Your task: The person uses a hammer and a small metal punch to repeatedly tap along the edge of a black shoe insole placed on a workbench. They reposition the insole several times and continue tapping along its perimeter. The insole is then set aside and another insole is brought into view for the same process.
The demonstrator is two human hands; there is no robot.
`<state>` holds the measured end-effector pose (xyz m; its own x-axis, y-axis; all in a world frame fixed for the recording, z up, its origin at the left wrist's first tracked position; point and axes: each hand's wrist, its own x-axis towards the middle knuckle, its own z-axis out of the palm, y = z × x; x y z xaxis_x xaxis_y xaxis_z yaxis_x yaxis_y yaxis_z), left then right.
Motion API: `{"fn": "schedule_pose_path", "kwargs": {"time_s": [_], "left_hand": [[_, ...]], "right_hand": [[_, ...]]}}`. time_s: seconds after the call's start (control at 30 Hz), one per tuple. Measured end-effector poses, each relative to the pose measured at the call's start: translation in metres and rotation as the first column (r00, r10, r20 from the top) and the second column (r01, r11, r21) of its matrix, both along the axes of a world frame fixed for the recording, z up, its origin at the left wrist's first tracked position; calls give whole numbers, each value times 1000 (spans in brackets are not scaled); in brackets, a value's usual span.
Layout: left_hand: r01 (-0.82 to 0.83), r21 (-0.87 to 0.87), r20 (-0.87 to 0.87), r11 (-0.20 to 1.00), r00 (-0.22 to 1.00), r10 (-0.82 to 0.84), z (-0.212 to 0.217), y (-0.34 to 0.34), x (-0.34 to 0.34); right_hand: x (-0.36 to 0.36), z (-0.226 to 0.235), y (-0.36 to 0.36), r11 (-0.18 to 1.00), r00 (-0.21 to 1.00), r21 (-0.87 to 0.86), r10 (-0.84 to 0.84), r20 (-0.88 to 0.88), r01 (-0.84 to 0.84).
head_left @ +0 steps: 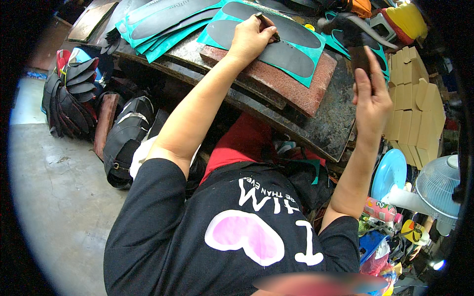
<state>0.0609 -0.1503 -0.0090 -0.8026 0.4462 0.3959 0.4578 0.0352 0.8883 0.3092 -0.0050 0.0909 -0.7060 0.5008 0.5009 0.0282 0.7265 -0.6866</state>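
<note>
My left hand (251, 40) is closed round a thin dark rod-like punch (266, 25). Its lower end meets a teal sheet (307, 79) with grey sole shapes, where a line of small marks runs along the near grey sole shape (291, 55). Under the sheet lies a reddish stone slab (318, 81). Raised at the right of the slab, my right hand (373, 101) grips a dark brown block-like tool (358, 57). Motion blurs the tool, so its full shape is unclear. Its fingers are partly stretched along it.
More teal sheets with grey soles (168, 22) are stacked on the dark worktable (333, 133) at left. Tan cardboard boxes (412, 111) and a fan (438, 185) stand at right. A bundle of black sole pieces (71, 98) and a black bag (128, 138) are at left.
</note>
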Motion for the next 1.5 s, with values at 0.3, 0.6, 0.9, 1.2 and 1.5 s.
{"fn": "schedule_pose_path", "kwargs": {"time_s": [0.3, 0.6, 0.9, 1.2, 1.5], "left_hand": [[-165, -293, -597, 942, 801, -45, 14, 12, 28], [-48, -83, -227, 995, 974, 28, 4, 8, 12], [-186, -94, -523, 978, 845, 110, 11, 19, 31], [-48, -66, -242, 997, 970, 31, 8, 16, 26], [-88, 82, 92, 993, 992, 80, 13, 23, 32]], "right_hand": [[-27, -30, -10, 1000, 994, 2, 24, 102, -25], [1, -1, -3, 988, 998, -156, -7, -61, -2], [-17, -34, -9, 998, 999, 55, -36, 25, 34], [7, 8, -10, 982, 954, -137, 82, -290, -127], [2, -36, 1, 996, 982, 24, -94, 164, 92]]}}
